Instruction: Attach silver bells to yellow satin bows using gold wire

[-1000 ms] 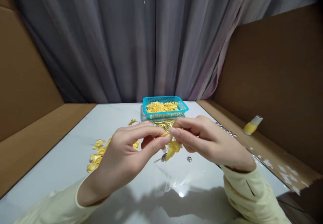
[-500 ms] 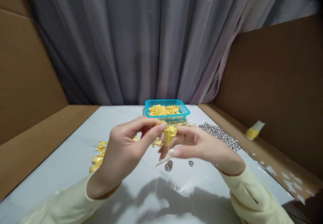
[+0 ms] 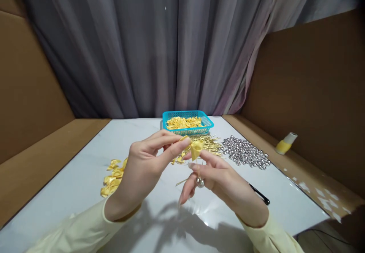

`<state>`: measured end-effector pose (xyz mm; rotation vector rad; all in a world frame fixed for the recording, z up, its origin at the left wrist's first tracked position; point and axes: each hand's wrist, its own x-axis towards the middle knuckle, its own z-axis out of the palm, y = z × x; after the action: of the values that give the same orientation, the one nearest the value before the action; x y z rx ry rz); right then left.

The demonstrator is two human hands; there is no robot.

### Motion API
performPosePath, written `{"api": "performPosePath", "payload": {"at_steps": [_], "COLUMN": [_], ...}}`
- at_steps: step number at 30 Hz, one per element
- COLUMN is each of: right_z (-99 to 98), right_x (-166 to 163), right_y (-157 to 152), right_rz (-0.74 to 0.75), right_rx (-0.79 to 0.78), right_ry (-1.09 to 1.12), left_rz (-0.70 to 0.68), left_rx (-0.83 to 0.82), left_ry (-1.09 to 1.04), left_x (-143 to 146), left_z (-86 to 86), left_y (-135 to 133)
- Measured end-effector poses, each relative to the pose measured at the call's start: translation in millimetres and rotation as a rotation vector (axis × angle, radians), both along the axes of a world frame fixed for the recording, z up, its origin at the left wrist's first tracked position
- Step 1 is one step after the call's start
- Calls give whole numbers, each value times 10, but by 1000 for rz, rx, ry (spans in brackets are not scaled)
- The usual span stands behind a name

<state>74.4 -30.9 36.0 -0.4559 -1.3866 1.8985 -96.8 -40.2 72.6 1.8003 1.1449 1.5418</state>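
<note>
My left hand pinches a yellow ribbon bow by its left loop, between thumb and forefinger. Below the bow hangs a thin gold tie with a shiny silver bead at its lower end. Just under the bow, my right hand has thumb and forefinger closed at the gold tie, its other fingers curled loosely behind the bead. The exact point of contact there is partly hidden. Beside my left wrist lie several finished-looking yellow bows on the white table.
A blue basket of yellow ribbon pieces stands at the back. In front of it lie gold ties, and to their right a spread of silver beads. A black pen-like object is by my right wrist. Cardboard walls flank the table.
My right hand has moved lower and turned, with its fingers now behind the hanging bead. The bead has swung right and up slightly. My left hand still pinches the bow.
</note>
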Motion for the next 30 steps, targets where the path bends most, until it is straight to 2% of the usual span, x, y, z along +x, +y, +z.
{"api": "performPosePath", "payload": {"at_steps": [4,7,11,15,18,20,26,30], "right_z": [-56,-64,0,179,276,282,187,182], "right_x": [-77,-80,63,230,205,139,49,69], "right_y": [24,51,130,130,43,-18,-65,-47], "right_rz": [16,-91,-420,-782,-890,-913,-953,-966], "right_rx": [63,207,582,861,1187,1316,1283,1336], "right_ry": [-34,-55,-158,-319,-409,-402,-366,-355], "left_rz": [-105,-153,-124,-82,-105,-107,-68,-58], "left_rx": [-162,-220,-157,-65,-39,-31,9,35], "left_ry": [-125,-139,-73,8,13,10,28,57], "left_x": [33,52,56,35,26,26,32,45], "left_z": [-8,-14,-7,-34,-74,-90,-83,-75], "left_y": [-8,-22,-21,-4,-10,-23,-54,-58]}}
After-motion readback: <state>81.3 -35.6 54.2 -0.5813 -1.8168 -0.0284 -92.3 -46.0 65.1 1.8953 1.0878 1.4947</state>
